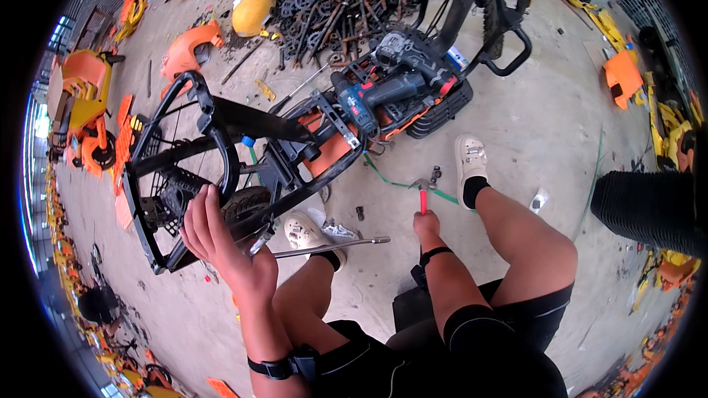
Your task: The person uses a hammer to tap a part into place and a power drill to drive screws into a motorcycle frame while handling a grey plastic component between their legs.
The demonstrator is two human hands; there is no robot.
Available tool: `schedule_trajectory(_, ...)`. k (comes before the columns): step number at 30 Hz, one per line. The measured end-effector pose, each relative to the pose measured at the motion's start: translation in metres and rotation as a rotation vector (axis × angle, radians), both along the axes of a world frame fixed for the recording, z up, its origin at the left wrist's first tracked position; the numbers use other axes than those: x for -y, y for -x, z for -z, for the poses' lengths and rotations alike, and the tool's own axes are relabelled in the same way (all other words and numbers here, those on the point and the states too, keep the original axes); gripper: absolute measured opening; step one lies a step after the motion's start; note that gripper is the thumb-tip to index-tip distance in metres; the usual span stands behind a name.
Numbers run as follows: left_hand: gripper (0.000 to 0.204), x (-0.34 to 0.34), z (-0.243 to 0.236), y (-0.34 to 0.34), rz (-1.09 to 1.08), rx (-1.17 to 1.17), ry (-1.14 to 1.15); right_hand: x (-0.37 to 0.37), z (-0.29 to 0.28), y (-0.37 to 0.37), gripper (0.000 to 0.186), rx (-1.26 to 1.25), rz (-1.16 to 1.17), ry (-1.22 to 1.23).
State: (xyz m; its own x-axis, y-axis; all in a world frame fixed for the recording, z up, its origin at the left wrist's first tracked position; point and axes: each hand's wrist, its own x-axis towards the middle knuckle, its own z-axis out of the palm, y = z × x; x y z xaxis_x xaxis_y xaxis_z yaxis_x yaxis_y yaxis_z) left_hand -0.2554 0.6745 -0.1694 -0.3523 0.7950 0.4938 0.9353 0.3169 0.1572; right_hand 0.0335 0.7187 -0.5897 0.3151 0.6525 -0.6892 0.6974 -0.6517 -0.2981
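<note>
The red handle of a hammer [423,200] is wrapped in the fingers of my right hand [427,228], its metal head down by the floor beside some small dark metal parts [436,174]. At the near end of a black metal vehicle frame [286,129], my left hand [230,243] has its fingers lying long and loosely bent over the tubing. In the crook of its thumb sits the head of a long silver socket wrench [335,248]. The wrench's bar sticks out to the right above my shoe. The palm hides part of the grip.
Two cordless power tools, a drill [355,107] and an impact wrench [413,55], lie on the frame. Behind them is a heap of rusty metal parts [332,11]. A yellow helmet [253,15] and orange panels lie at the far left. Stacked black containers [649,210] stand at right.
</note>
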Motion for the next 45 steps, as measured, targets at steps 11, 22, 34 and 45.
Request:
schedule_trajectory(11,0.095,-0.005,0.007,-0.010,-0.046,0.017,-0.025,-0.001,0.034,-0.005,0.038,0.046,-0.160,0.006)
schedule_trajectory(22,0.091,-0.002,0.003,-0.006,-0.038,0.049,-0.061,-0.143,-0.186,0.084,0.024,-0.334,-0.464,-1.031)
schedule_trajectory(34,0.084,-0.006,0.003,-0.010,-0.059,0.088,-0.028,-0.279,-0.211,0.144,0.042,0.197,-1.321,-0.756)
schedule_trajectory(45,0.091,-0.006,0.008,-0.005,-0.101,0.108,-0.067,-0.166,-0.239,0.051,0.041,-0.438,-0.831,-0.968)
